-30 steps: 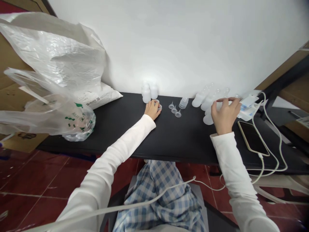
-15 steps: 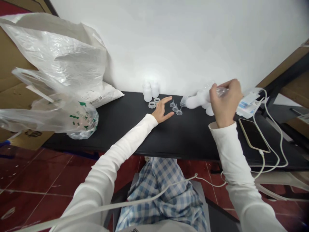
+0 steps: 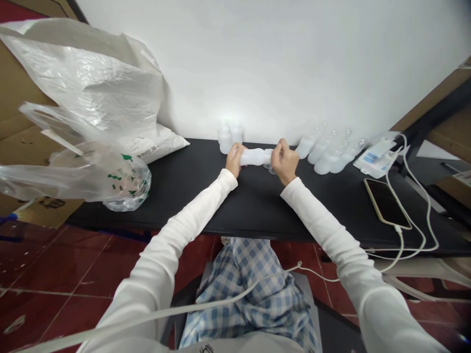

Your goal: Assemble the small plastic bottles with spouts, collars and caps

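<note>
My two hands hold a frosted white plastic bottle (image 3: pixel 255 157) lying on its side just above the black table (image 3: pixel 191 211). My left hand (image 3: pixel 234 160) grips its left end and my right hand (image 3: pixel 285 161) grips its right end. Small transparent funnel-shaped teats (image 3: pixel 271 169) show just beneath the bottle by my right hand, mostly hidden. Behind my left hand stand two white bottles (image 3: pixel 225 139). The rings seen earlier on the table are hidden by my left hand or the bottle.
A row of several translucent bottles (image 3: pixel 326 153) lies at the wall to the right, beyond them a white-and-blue packet (image 3: pixel 375 159). A phone (image 3: pixel 386 203) with a white cable (image 3: pixel 415 230) lies at right. A plastic bag (image 3: pixel 106 171) and a white sack (image 3: pixel 154 145) sit at left.
My right hand has moved left with the bottle, away from the row. My left hand has gone from spread open on the table to gripping the bottle's other end.
</note>
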Motion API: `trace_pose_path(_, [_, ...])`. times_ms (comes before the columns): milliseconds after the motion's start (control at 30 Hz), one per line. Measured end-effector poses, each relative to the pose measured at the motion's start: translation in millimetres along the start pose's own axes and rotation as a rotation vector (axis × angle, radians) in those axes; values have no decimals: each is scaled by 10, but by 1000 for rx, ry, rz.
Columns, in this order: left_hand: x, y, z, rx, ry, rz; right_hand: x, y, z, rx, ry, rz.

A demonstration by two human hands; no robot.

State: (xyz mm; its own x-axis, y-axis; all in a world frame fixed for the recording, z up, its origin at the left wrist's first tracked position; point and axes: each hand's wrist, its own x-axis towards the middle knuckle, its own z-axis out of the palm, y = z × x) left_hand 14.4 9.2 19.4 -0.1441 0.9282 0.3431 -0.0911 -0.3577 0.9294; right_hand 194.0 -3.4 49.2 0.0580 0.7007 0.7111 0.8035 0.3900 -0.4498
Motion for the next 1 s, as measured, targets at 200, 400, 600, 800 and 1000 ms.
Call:
trace_pose_path(200, [198, 97, -79, -19, -42, -521, -52, 277, -52, -87, -234, -677])
trace_pose_path(400, [181, 103, -70, -29, -105, -416, -142, 350, -368, -108, -498, -950])
trace_pose_path(600, [134, 51, -30, 33, -169, -456, -116, 457, -440, -81, -450, -1114])
trace_pose_path(800, [25, -69, -40, 43, 159, -8, -138, 268, -158, 41, -243, -479])
trace_pose_path(1000, [-4, -82, -75, 45, 150, 238, -22, 86, -55, -113, -277, -238])
